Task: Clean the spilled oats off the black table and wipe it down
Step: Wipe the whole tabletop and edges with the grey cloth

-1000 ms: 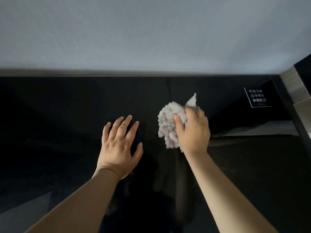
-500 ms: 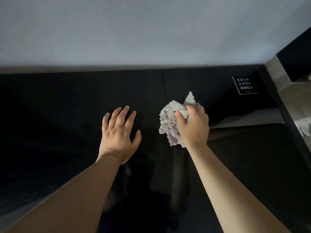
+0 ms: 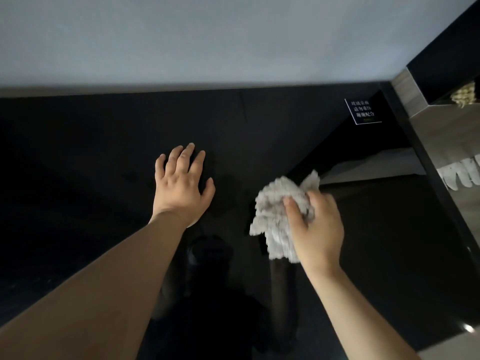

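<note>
Crumpled grey cloth [image 3: 275, 219] lies on glossy black table [image 3: 91, 157], right of centre.

Left hand [image 3: 181, 188] lies flat on the table [image 3: 78, 157]; to its right, right hand [image 3: 315, 227] presses a cloth [image 3: 272, 216] on it.

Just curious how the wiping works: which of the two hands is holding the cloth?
The right hand: its fingers are curled round the crumpled grey cloth. The left hand lies flat on the black table, holding nothing.
</note>
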The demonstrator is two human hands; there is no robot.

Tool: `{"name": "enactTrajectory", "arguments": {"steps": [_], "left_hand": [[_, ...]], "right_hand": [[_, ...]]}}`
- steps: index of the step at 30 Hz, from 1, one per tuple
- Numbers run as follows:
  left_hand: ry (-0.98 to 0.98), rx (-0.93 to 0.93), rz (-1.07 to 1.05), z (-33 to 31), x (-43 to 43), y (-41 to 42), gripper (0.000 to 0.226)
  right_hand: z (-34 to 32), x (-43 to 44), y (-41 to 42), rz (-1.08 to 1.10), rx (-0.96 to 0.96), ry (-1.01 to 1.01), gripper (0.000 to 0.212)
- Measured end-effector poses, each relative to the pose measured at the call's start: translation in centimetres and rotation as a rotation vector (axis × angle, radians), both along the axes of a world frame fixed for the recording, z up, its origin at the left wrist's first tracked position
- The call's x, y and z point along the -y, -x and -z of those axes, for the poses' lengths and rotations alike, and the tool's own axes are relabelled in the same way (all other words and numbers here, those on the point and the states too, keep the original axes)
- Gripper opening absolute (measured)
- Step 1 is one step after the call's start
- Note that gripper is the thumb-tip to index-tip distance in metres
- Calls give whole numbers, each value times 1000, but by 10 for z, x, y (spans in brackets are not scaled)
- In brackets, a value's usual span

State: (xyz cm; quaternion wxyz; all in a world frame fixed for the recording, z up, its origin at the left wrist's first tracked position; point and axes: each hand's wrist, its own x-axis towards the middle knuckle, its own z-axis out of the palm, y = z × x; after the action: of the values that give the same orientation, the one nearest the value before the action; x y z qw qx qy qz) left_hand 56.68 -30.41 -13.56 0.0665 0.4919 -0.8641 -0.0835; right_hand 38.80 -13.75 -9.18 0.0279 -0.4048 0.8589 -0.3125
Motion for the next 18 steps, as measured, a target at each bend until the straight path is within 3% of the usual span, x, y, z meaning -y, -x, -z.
{"name": "enactTrajectory", "arguments": {"steps": [4,10,14,16,18], "left_hand": [[14,-9,-7,1,-1,0,59],[-6,134,7,-10,-6,4,59],[-32,-44,-35,-23,-58,-14,52],[-44,-141,24,-25,-106,-30,52],[-77,-157,90,-22,-149,-45,52]], "right_hand": [[24,23,9,14,-86,-120,35],[30,-68,-39,-27,-198,-157,32],[20,-94,-47,-53,-105,-202,35],[11,-93,-44,-44,-14,-160,35],[6,-85,-37,-27,-45,-85,33]]}}
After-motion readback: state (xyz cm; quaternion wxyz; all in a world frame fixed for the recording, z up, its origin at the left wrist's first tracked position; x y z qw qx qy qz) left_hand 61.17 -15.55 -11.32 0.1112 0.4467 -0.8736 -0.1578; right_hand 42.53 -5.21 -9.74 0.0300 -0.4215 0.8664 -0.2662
